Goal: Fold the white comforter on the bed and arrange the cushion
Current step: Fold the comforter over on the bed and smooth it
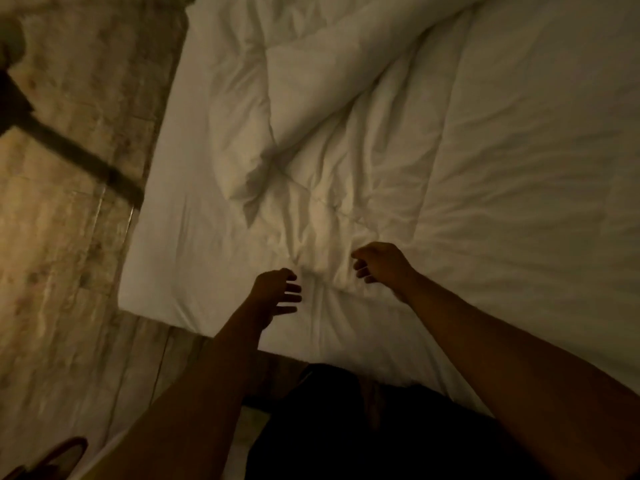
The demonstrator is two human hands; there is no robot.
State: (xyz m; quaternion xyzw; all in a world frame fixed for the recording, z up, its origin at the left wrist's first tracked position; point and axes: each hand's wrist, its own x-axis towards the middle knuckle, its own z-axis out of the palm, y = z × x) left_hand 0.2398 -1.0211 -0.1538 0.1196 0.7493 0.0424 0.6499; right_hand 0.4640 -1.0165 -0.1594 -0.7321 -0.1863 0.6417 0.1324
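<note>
Looking down from the head camera in dim, warm light, we start at the left with the floor [62,237], pale and mottled, crossed by a dark strip [83,161] that runs up to the side of the bed [166,258]. At the bottom left corner a dark rounded object [59,455] pokes in; it may be a shoe, though the view is too murky for us to be sure. Moving right, the bed's near corner lies bare under a smooth sheet. Our left hand [277,292] reaches out over the near edge of the bed, fingers spread and relaxed, holding nothing. Just beyond and to the right of it the white comforter [346,174] lies rumpled across the mattress, bunched into deep creases at the middle, with a thick fold rolled over along its upper part toward the far end. Our right hand [381,265] hovers at the comforter's crumpled near edge, fingers loosely curled; we cannot tell whether they touch the fabric, and nothing is gripped. Farther right the comforter spreads out flatter with only shallow wrinkles.
</note>
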